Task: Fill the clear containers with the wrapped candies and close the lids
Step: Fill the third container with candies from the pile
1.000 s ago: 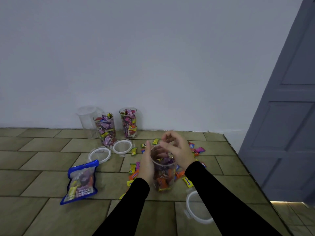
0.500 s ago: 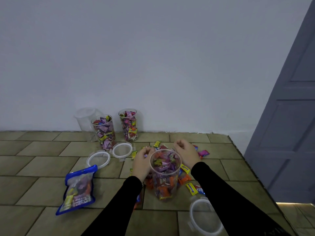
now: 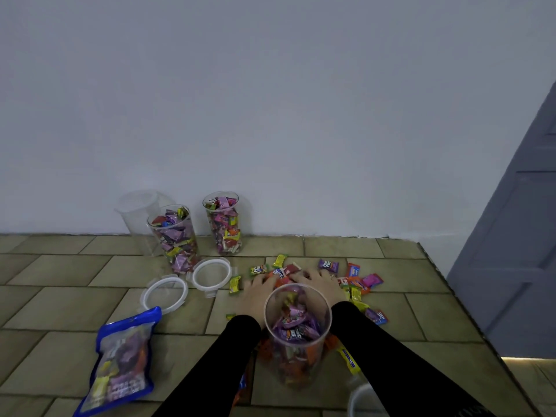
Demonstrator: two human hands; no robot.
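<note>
A clear container (image 3: pixel 296 341) partly full of wrapped candies stands on the floor between my forearms. Beyond it, my left hand (image 3: pixel 255 294) and my right hand (image 3: pixel 323 285) lie on a scatter of loose wrapped candies (image 3: pixel 358 278), fingers spread over the pile; whether they grip any candy is hidden. Two more filled containers stand near the wall, one to the left (image 3: pixel 176 237) and one to the right (image 3: pixel 224 224), both without lids. An empty clear container (image 3: pixel 137 213) stands behind them. Two white-rimmed lids, a left lid (image 3: pixel 164 293) and a right lid (image 3: pixel 212 273), lie flat beside them.
A blue candy bag (image 3: pixel 120 365) lies on the tiled floor at the left. A third lid (image 3: pixel 361 400) shows at the bottom edge on the right. A grey door (image 3: pixel 511 251) stands at the right, where the floor edge runs diagonally.
Both hands left the container's rim, dropped to the floor beyond it and spread over the loose candies. The view has tipped nearer to the container.
</note>
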